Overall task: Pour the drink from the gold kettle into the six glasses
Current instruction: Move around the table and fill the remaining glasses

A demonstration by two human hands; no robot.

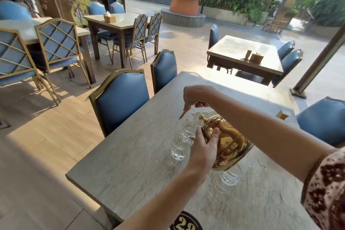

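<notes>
The gold kettle (228, 143) is lifted and tilted to the left above the grey table (130, 170). My right hand (196, 97) grips its handle from above. My left hand (204, 147) presses against the kettle's front, near the lid and spout. The spout points at a clear glass (179, 147) standing just left of my left hand. A second glass (189, 127) stands behind it, and a third glass (230, 176) shows under the kettle's base. Other glasses are blurred or hidden by the kettle and my hands.
Two blue chairs (121, 99) stand along the table's left side, another blue chair (323, 119) at the right. A gold box (281, 115) sits on the table's far right. A black numbered disc (185, 223) lies at the near edge. Other tables stand beyond.
</notes>
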